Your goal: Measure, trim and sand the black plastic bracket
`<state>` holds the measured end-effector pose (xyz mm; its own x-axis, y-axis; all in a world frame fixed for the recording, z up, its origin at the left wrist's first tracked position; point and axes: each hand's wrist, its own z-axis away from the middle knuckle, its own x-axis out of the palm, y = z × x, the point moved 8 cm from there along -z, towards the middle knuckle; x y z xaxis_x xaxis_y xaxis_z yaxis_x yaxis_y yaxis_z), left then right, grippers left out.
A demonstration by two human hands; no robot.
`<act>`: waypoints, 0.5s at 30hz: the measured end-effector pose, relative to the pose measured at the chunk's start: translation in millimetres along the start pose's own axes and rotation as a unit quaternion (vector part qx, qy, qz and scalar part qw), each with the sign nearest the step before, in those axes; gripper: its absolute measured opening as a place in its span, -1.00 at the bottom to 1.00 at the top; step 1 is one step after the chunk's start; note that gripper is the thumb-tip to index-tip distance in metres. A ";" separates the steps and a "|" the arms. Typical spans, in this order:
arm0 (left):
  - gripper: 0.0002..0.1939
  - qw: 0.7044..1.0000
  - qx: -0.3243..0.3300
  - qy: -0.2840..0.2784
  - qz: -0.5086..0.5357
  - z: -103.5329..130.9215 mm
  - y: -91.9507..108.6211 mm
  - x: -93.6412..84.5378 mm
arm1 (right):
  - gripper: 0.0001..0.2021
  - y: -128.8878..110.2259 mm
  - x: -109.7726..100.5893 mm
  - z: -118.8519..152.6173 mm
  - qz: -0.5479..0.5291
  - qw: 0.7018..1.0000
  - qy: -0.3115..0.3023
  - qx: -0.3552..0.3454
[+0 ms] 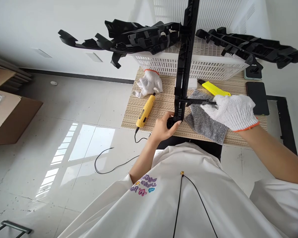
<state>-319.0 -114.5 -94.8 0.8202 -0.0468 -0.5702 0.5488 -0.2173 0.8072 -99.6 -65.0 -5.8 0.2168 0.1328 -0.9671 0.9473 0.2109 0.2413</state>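
A large black plastic car-trim part (181, 72) with a long central bar and side arms reaches from the table's front edge up past the basket. Around the bar's near end wraps my bare left hand (165, 127), closed on it with the thumb on the right side. My right hand (229, 110), in a white knit glove with an orange cuff, is closed on a slim black tool (201, 101). The tool's far end meets the bar; its exact kind is unclear. Beneath the gloved hand lies a grey cloth (208, 127).
A yellow corded rotary tool (145, 110) and a spare white glove (149, 84) lie left on the striped tabletop (165, 102). At the right are a yellow-handled cutter (215, 88) and a black phone (257, 97). A white slatted basket (159, 66) stands behind.
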 end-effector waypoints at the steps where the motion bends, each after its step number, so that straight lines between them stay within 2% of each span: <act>1: -0.65 1.000 -0.002 0.000 0.001 0.0 -0.3 -0.2 | -0.29 0.4 -0.3 0.7 0.000 1.000 0.008 0.001; 5: -0.65 1.000 -0.005 0.001 -0.004 0.0 -1.0 -0.2 | -0.31 -0.9 -1.2 2.9 0.002 1.000 0.029 0.000; 10: -0.66 1.000 -0.002 0.005 -0.005 0.0 -0.6 -0.6 | -0.18 -0.6 -0.8 2.8 0.003 1.000 0.019 0.023; 15: -0.66 1.000 0.003 -0.002 -0.007 0.0 -0.4 0.9 | -0.32 -7.1 -2.7 1.8 -0.026 1.000 0.001 0.009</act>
<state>-318.5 -114.5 -95.7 0.8115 -0.0481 -0.5824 0.5597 -0.2228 0.7982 -106.4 -68.6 -5.0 0.1667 0.1235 -0.9782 0.9614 0.1999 0.1891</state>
